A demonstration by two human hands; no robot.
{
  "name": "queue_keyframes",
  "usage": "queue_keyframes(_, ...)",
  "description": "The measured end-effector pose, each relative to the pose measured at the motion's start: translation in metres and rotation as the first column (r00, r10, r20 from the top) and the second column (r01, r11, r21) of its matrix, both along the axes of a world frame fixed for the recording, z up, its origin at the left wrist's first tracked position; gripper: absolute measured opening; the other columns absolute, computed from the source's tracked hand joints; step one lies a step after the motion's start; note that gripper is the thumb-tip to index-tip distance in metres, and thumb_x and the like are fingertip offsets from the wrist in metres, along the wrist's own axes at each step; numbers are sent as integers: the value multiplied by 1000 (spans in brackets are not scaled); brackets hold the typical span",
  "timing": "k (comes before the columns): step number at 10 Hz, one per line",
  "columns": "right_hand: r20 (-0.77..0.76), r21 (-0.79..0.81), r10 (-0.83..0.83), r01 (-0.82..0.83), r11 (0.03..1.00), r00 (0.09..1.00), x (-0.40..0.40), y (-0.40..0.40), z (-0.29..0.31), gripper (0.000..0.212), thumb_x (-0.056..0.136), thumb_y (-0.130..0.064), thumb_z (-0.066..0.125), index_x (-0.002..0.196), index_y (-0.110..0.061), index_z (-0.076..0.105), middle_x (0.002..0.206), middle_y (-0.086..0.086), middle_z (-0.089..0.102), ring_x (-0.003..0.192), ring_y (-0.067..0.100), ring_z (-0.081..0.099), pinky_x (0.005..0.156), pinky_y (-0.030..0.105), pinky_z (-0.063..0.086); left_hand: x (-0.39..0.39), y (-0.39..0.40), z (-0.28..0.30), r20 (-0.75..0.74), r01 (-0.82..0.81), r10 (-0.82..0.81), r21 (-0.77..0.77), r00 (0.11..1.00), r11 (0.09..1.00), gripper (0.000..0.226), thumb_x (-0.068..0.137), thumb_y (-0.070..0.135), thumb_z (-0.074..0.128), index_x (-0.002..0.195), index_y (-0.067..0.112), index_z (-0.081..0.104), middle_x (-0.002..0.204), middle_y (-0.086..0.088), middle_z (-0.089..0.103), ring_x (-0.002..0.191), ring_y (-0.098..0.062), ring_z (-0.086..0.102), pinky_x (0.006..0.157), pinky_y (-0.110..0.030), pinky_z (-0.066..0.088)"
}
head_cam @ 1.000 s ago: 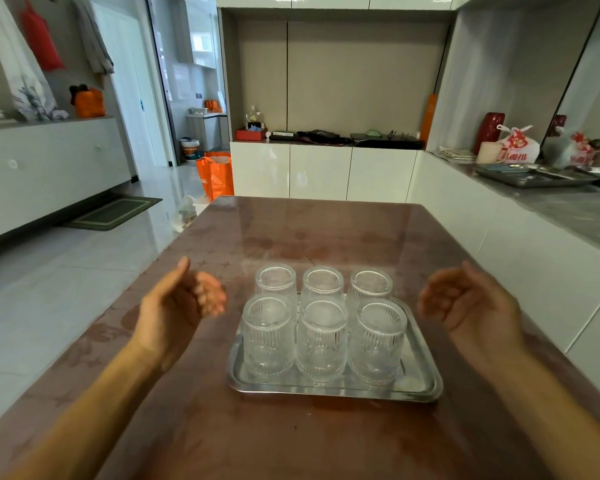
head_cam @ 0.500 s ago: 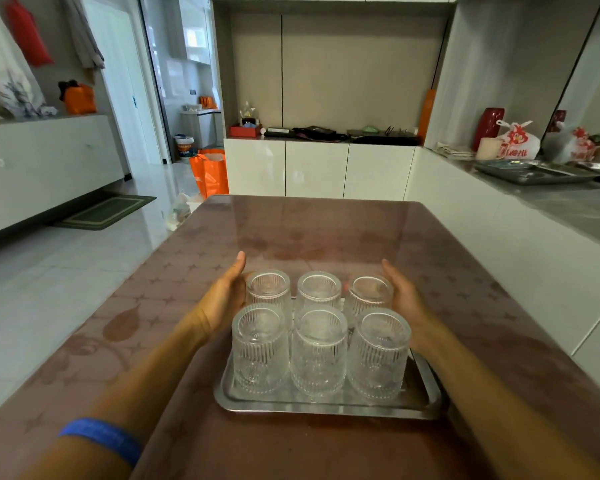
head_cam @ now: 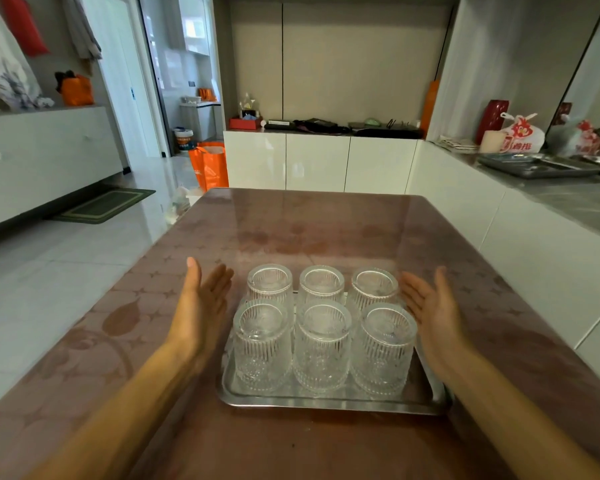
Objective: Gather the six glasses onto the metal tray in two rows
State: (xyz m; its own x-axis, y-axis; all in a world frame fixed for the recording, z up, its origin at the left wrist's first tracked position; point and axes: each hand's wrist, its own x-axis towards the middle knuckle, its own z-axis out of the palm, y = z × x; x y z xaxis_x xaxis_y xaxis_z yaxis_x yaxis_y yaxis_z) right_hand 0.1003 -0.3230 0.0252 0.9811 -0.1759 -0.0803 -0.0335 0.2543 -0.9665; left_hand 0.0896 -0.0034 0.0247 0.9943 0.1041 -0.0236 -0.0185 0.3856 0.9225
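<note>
Head view: the metal tray (head_cam: 329, 400) sits on the brown table (head_cam: 326, 223) and is the thing to look from. On it, closest, stands a row of three glasses (head_cam: 323, 344), upside down and close together. Right behind them is a second row of three glasses (head_cam: 321, 282). All six are on the tray, so the job looks done. The left hand (head_cam: 201, 306) is just left of the tray and the right hand (head_cam: 433, 306) just right of it. Half a second ago both hands pressed against the glasses; now they have pulled away, flat and spread wide, holding nothing.
</note>
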Motion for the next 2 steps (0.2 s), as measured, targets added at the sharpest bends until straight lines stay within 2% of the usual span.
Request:
queue_keyframes(1,-56,24,126,-125,992,990,-20,10,-9,68,97,-69,27,131,-25,66,133,5,68,124,24,59,112,52,37,-14,-10,-10,-35,87,-88,-46,995,995,90,86,78,27,151,16,39,155,-6,47,141,-24,46,120,-51,29)
queue_keyframes(2,-141,54,118,-111,992,983,-33,25,-6,60,96,-69,33,103,-30,77,109,9,78,110,29,68,102,54,46,-21,-32,-7,-81,127,-123,50,989,991,73,86,79,26,119,31,70,121,-2,76,111,-23,72,90,-47,54)
